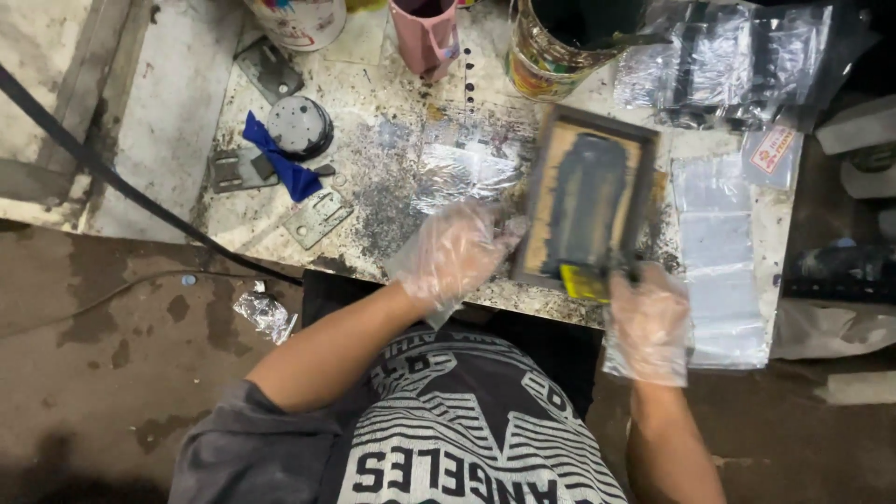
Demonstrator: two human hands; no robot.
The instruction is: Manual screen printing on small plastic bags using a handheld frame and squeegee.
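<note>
Gloved left hand (455, 252) grips the wooden printing screen's (586, 201) left edge; gloved right hand (647, 322) clenches a yellow-edged squeegee (588, 280) (ink-smeared) on it.

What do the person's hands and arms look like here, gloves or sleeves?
Both the left hand and the right hand wear thin, loose, clear plastic gloves, crinkled and ending at the wrist. The forearms are uncovered, with no sleeves, watch or bands in view.
</note>
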